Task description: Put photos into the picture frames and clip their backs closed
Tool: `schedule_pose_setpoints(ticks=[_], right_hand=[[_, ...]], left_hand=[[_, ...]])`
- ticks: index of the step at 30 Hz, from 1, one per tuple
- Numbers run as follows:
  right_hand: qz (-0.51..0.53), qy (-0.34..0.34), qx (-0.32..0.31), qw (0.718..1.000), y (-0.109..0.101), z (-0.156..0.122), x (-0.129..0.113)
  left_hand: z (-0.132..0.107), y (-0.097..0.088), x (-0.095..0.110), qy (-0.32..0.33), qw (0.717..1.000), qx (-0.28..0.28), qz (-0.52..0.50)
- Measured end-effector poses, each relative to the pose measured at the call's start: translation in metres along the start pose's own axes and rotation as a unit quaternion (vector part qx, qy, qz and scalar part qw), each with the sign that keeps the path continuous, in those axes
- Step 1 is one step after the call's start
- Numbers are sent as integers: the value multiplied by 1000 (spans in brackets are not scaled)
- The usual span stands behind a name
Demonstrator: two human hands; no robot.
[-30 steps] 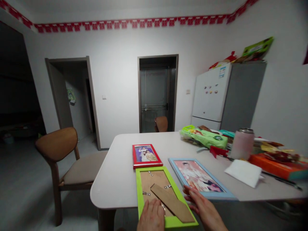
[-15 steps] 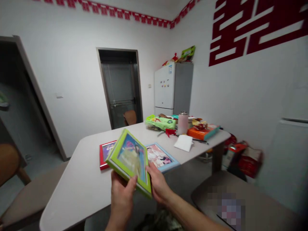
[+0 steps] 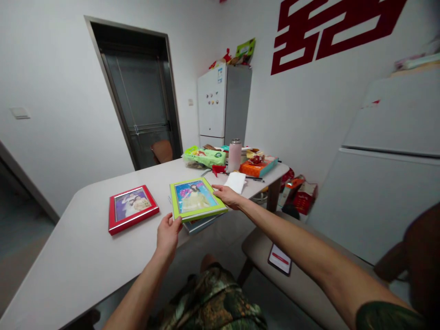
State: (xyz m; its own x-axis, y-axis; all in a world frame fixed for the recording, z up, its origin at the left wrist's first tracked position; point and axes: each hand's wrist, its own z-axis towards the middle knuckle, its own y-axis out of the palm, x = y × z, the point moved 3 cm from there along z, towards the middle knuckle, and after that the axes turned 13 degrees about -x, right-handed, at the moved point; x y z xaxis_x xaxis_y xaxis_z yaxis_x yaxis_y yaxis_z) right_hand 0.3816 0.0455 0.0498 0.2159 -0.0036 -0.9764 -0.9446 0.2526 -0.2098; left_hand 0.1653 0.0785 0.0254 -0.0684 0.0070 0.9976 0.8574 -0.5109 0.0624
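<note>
Between my two hands is a lime-green picture frame with a photo of a figure in a pale yellow dress. My left hand pinches its near left corner, thumb on top. My right hand grips its right side. Under it, mostly hidden, lies a blue picture frame near the table edge; I cannot tell whether the two touch. To the left, a red picture frame lies face up on the white table.
Behind are a pink bottle, a green packet, white paper and an orange box. At right, a phone lies on a chair seat. A refrigerator stands in the corner.
The green frame has gone from tilted up in my hands to nearly flat, over the blue frame. My hands have spread to its opposite sides. The view has turned right and down.
</note>
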Motion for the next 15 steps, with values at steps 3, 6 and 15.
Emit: schedule_pose_setpoints(ticks=[3, 6, 15], right_hand=[[-43, 37, -16, 998, -6, 10, 10], [-84, 61, -24, 994, -7, 21, 19], [-103, 1, 7, 995, 14, 31, 13]], left_hand=[[9, 0, -9, -14, 996, 9, 82], [15, -3, -12, -22, 989, 3, 149], [2, -8, -17, 13, 989, -36, 140]])
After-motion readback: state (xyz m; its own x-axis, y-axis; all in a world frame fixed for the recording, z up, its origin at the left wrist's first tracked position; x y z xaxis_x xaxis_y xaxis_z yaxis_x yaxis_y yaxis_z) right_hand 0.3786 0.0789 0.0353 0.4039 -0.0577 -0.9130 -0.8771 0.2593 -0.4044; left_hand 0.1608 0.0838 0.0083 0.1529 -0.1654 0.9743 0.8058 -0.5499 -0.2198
